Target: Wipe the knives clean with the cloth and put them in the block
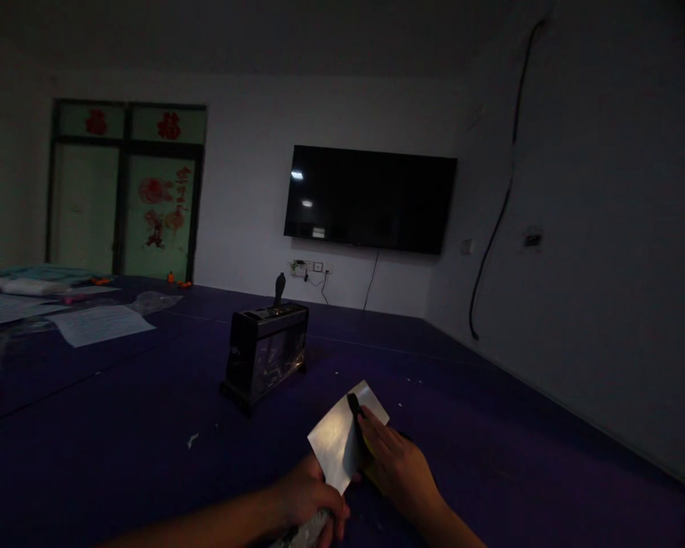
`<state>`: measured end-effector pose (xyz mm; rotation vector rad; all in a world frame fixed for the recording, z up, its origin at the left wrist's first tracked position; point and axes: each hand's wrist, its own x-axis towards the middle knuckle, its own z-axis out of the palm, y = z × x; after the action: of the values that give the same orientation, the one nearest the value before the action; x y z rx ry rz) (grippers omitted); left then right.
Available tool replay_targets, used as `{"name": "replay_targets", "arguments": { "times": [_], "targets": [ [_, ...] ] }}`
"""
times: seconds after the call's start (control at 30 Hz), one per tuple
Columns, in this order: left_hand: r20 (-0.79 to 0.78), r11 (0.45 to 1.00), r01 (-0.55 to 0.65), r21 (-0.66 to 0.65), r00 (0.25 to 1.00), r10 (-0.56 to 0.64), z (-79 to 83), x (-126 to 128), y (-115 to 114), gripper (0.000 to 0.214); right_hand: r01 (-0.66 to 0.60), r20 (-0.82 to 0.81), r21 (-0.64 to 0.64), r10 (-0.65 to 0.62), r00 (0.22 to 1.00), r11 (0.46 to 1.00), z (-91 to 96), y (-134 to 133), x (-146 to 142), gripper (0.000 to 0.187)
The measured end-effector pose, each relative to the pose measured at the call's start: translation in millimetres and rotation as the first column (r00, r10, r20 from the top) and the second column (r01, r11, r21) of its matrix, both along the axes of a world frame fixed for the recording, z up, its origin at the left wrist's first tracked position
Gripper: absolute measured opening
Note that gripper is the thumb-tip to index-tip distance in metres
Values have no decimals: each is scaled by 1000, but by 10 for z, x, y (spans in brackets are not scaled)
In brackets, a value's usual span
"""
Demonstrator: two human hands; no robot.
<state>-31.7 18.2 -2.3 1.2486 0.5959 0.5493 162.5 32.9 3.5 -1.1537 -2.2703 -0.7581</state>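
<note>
My left hand (320, 502) is closed at the lower end of a broad, shiny metal blade (334, 438), which looks like a cleaver. Below the fist, pale crinkled wrapping (313, 529) shows around what seems to be its handle. My right hand (396, 464) is closed on a black and yellow object (355, 407), its black edge lying against the flat of the blade. Most of that object is hidden by the fingers, so its kind is unclear. Ahead stands a black knife block (271, 354) with a clear side, a dark handle (279, 289) sticking up from its top.
Purple covering spans the wide table (119, 434), with small white scraps (192, 440) on it. Paper sheets (103, 323) and crumpled clear plastic (151, 302) lie at the left. Small orange items (171, 278) sit near the far edge. A television (371, 198) hangs on the wall.
</note>
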Motion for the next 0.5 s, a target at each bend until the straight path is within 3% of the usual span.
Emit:
{"name": "replay_targets", "arguments": {
  "times": [0.33,0.5],
  "targets": [
    [16,1000,-6,4,1000,6,-33,2,17,70,-21,12,-10,21,1000,1000,34,-17,-13,56],
    [9,1000,14,-8,1000,-14,-76,-15,40,64,45,-47,15,-44,998,999,51,15,25,59]
  ]
}}
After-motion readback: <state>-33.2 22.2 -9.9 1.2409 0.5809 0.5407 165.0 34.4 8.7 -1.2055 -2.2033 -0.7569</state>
